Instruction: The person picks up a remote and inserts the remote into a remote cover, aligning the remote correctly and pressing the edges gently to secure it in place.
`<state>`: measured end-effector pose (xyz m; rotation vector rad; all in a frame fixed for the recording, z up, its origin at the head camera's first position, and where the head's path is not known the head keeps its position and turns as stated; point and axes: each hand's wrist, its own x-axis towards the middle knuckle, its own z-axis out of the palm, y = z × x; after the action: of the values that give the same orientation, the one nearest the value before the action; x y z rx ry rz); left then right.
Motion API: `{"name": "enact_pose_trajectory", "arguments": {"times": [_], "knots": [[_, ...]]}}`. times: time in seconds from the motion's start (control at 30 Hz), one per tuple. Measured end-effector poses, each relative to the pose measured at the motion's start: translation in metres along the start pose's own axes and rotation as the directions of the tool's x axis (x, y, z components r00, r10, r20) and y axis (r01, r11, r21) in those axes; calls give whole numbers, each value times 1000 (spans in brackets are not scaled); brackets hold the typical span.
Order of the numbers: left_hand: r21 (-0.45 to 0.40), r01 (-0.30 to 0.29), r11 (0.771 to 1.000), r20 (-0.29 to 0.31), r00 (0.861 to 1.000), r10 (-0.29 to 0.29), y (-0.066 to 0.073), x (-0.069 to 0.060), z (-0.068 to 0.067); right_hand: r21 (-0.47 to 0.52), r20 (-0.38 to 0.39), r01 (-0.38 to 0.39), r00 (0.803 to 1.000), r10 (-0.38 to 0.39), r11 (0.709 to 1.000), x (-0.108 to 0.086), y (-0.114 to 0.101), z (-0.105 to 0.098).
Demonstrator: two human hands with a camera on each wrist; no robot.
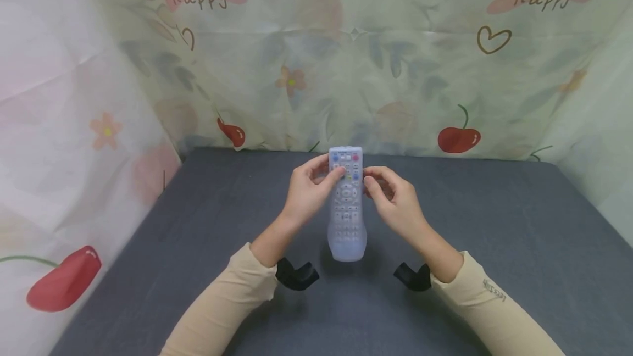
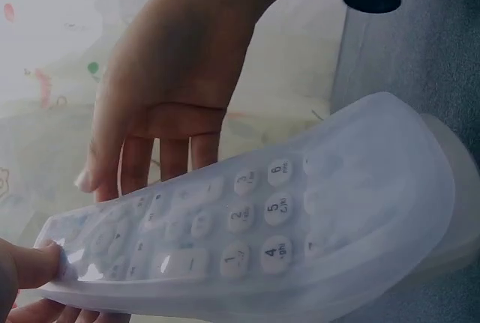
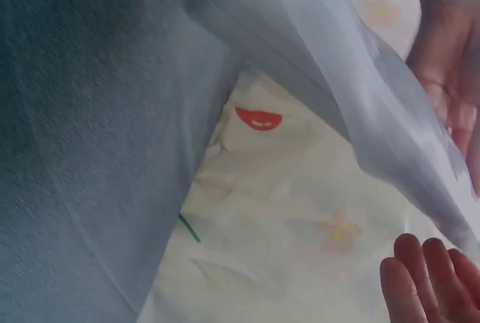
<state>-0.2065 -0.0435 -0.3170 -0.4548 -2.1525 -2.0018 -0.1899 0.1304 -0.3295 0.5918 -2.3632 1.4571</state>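
Over the table [image 1: 237, 196], the left grip [image 1: 307, 188] pinches a remote [image 1: 347, 216].

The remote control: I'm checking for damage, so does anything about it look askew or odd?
Yes: the translucent cover on the remote control looks loose. In the left wrist view, a pale layer juts past its wide end, perhaps the remote's body, so the two seem misaligned. No crack shows.
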Motion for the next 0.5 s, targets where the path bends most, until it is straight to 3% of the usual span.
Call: {"name": "enact_pose_trajectory", "arguments": {"times": [0.23,0.33,0.4,0.5], "knots": [[10,-3,1000,11,1000,2,-5,-2,5,-122,-30,18,999,-22,992,5,-1,-5],[18,-9,1000,1,1000,9,-6,-3,7,-213,-52,81,994,-94,974,5,0,-4],[15,-11,1000,-8,1000,11,-5,-4,8,-307,-69,150,981,-179,940,5,1,-2],[9,-11,1000,-32,999,11,-5,-6,10,-462,-75,247,946,-315,852,4,2,2]]}}
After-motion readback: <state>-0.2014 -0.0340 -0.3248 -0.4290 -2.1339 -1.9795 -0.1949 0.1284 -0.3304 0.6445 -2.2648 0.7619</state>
